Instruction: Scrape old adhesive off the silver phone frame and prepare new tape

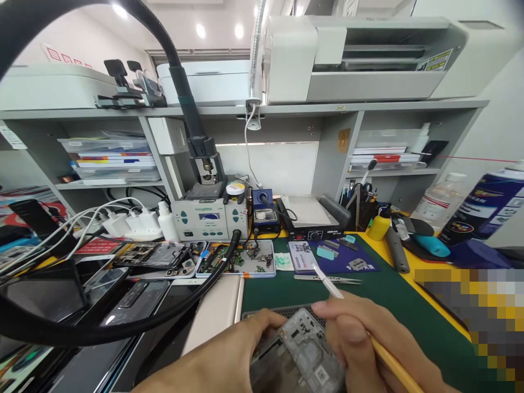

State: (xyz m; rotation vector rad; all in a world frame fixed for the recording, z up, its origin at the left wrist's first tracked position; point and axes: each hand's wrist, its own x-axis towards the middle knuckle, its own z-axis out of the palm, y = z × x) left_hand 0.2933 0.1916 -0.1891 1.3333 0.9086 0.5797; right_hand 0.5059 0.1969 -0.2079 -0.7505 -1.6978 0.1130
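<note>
Left hand (229,355) grips the phone frame (298,355) from its left side, fingers curled around the edge, thumb on top near the upper rim. Frame sits low centre at the near edge of the green mat (380,305), tilted, open inside facing up, partly covered by both hands. Right hand (360,338) is closed in a pen grip on a yellow-handled tool (393,365); the tool's white tip (323,278) points up and away, above the frame, not touching it. Right-hand fingers rest against the frame's right side. Behind the hands on the mat: tweezers (327,279) lying flat, a blue pad (347,256) with small parts, a card (302,256) just left of it. Left of the mat, a tray (237,259) with circuit boards and screws, beside an opened phone (158,255). More phones and dark screens (135,300) are stacked on the counter at left. A thick black hose (123,322) loops across the left, running up to the rework station (208,218). Right of the station: a small blue unit (264,210), then a heating plate (311,218). A yellow bottle (380,224) and a tool cup (360,204) stand further right. Spray can (483,207) and clear bottle (438,204) at far right. White chargers and cables (123,221) at left rear. Shelf above holds printers (360,54). Lower right corner is blurred out.
</note>
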